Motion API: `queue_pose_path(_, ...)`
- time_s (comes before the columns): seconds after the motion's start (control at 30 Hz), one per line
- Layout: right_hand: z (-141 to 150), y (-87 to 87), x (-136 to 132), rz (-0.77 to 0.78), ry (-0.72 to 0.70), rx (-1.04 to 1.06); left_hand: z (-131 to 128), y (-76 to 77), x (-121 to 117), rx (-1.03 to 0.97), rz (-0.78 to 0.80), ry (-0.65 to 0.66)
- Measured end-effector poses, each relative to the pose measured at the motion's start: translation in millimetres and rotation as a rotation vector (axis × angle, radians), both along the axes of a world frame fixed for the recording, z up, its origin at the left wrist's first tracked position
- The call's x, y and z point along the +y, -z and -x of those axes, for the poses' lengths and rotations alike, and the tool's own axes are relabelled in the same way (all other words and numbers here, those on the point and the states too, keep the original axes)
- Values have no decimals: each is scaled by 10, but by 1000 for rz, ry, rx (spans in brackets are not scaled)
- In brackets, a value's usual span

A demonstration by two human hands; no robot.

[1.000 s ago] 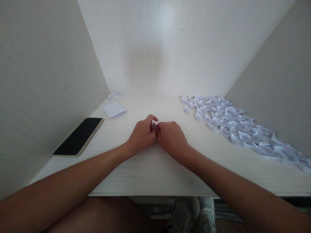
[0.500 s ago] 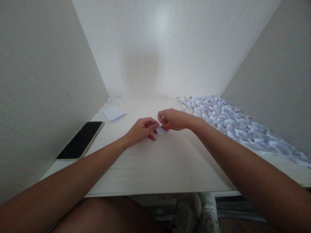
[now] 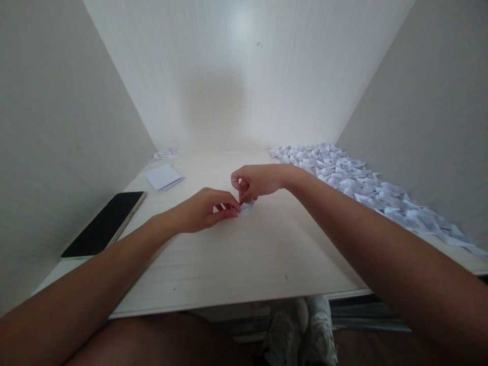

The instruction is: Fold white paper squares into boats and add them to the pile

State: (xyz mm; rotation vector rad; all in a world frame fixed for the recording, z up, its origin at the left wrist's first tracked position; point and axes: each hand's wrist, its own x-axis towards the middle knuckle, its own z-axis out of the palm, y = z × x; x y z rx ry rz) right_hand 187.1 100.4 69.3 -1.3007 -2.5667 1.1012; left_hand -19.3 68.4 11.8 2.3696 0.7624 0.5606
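Note:
A small folded piece of white paper (image 3: 247,208) is between my two hands, above the middle of the table. My left hand (image 3: 209,208) pinches its left corner between thumb and fingertips. From above and behind, my right hand (image 3: 257,183) grips the same paper, with thumb and index finger pressed together at its upper edge. My fingers cover part of the paper, so its exact folded shape is hard to make out.
On the right lies a broad heap of small folded white paper pieces (image 3: 351,178). A stack of flat white paper sheets (image 3: 163,176) sits at the left, with thin paper scraps (image 3: 168,153) behind it. A dark-screened phone (image 3: 104,223) rests near the left wall.
My left hand's fingers have drawn together at the paper's left corner, and its palm has turned downward. The right hand still pinches the paper. The whole view has shifted slightly.

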Motion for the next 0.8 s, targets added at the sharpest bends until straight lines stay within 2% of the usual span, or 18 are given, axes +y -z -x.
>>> queue_pose_path(0.13, -62, 53, -49, 88, 30, 122, -24, 5, -20, 15, -52, -42)
queue_pose_path(0.27, -225, 159, -174, 101, 56, 376, -20, 24, 1, -70, 44, -104)
queue_pose_path(0.33, -300, 233, -267, 4, 64, 425, -20, 42, 13, -151, 107, -100)
queue_pose_path(0.47, -350, 398, -432, -330, 75, 436, -47, 90, 9, -286, 141, -87)
queue_pose_path(0.53, -339, 468, -479, -471, 65, 481, -67, 107, -6, -322, 84, -85)
queue_pose_path(0.6, -325, 518, -505, -549, 76, 518, -86, 113, -25, -337, -22, -85)
queue_pose_path(0.8, -297, 526, -536, -576, 197, 525, -105, 83, -63, -312, -337, -94)
